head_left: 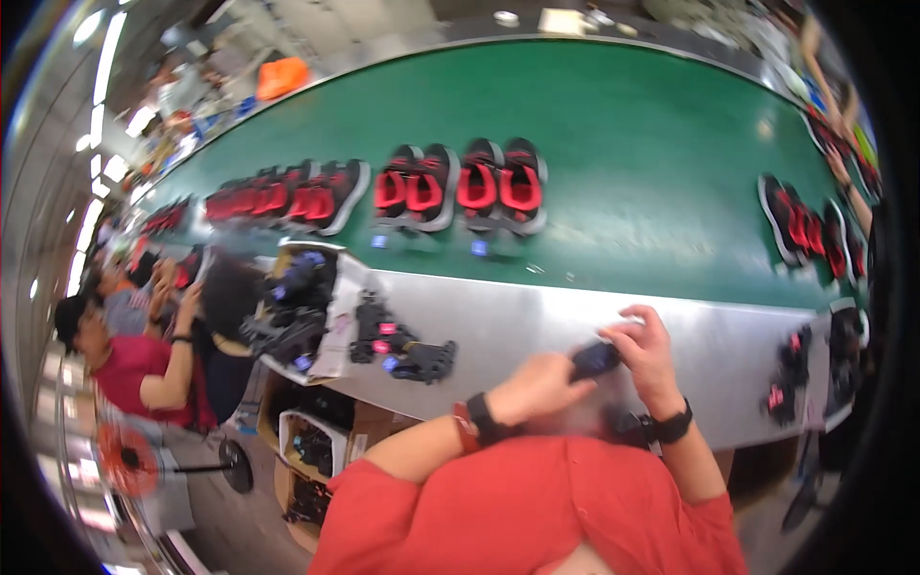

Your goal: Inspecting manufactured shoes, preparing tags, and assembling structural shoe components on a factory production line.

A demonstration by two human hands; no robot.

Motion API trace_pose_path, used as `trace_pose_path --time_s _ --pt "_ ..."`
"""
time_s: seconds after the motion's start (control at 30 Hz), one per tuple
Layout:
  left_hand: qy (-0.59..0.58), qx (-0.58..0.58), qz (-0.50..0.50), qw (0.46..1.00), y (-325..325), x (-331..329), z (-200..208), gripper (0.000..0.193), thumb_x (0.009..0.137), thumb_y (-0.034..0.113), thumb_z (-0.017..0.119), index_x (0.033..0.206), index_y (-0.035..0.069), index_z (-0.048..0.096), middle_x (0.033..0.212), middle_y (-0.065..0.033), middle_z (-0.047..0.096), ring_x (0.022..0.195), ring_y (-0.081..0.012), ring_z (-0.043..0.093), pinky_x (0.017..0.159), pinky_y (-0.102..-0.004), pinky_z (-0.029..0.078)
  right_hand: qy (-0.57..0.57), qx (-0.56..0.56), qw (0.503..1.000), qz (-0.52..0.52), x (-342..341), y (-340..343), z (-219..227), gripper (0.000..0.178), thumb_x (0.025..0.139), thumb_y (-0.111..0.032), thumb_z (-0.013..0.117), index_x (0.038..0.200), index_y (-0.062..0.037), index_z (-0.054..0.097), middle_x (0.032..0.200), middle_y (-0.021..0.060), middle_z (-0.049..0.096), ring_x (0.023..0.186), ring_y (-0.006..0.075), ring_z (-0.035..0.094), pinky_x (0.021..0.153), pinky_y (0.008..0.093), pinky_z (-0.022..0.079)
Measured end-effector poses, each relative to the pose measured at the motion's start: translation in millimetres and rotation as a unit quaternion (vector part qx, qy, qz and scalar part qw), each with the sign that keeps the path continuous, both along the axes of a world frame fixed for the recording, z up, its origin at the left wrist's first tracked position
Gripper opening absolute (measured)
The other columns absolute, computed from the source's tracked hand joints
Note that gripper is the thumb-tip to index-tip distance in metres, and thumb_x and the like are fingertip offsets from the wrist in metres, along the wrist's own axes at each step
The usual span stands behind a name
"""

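Above the metal ledge (479, 307), close to my body, both hands meet at a small dark object (596, 359); blur hides its exact kind. My left hand (541, 386) grips its near left side, fingers closed. From the right, my right hand (647, 353) closes on its other end, forefinger and thumb bent toward each other. Below my right wrist, a black item (628, 424) is partly hidden. To the left on the ledge lie black pieces (422, 360) with pink and blue tags.
Black-and-red shoes (417, 189) stand in pairs along the green belt (632, 144), with more shoes (793, 225) at the right. A carton (331, 331) of black pieces stands at the left, near a seated person (149, 379) and an orange fan (127, 460). Another person's arm (853, 182) reaches in at far right.
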State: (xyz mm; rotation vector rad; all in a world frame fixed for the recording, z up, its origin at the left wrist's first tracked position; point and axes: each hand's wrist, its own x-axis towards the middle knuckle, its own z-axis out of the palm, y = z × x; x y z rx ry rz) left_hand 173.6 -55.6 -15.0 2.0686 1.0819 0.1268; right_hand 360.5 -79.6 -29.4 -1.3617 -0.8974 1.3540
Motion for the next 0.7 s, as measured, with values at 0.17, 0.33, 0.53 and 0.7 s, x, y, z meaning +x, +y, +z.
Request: trace_pose_path --time_s 0.17,0.33,0.53,0.7 --pt "-0.108 0.016 -0.056 0.992 -10 -3 -8 0.052 0.081 0.022 0.068 0.129 0.012 0.05 0.105 -0.019 0.065 0.086 -0.0382 0.064 0.073 -0.042 0.052 0.106 -0.061 0.992 -0.009 18 3 -28 0.026 0.085 -0.001 0.057 0.109 -0.005 0.049 0.079 0.0019 0.062 0.058 0.0043 0.045 0.049 0.0171 0.032" --pt "-0.321 -0.01 -0.092 0.943 -15 -1 2 0.056 0.08 0.015 0.071 0.132 0.012 0.049 0.116 -0.0144 0.063 0.096 -0.0354 0.064 0.082 -0.0379 0.052 0.144 -0.032 0.989 -0.003 28 -10 -26 0.024 0.083 0.0 0.058 0.105 -0.0051 0.05 0.075 -0.0037 0.047 0.065 0.0051 0.044 0.061 0.019 0.036" --pt "-0.296 -0.05 -0.043 0.953 -9 8 -19 0.053 0.083 0.026 0.07 0.13 0.011 0.048 0.089 -0.0149 0.066 0.076 -0.0349 0.062 0.07 -0.0367 0.049 0.131 0.055 0.989 -0.05 50 -51 -22 0.019 0.082 0.001 0.056 0.099 -0.0062 0.05 0.074 -0.0031 0.046 0.065 0.0082 0.045 0.063 0.0231 0.038" --pt "-0.174 -0.07 -0.023 0.982 -7 16 -31 0.046 0.084 0.025 0.069 0.123 0.009 0.051 0.086 -0.0148 0.063 0.076 -0.0356 0.06 0.069 -0.0395 0.048 0.163 -0.055 0.985 -0.022 100 -118 -29 0.011 0.084 -0.004 0.054 0.093 -0.0067 0.049 0.063 -0.0014 0.041 0.048 0.0086 0.038 0.044 0.0243 0.03"
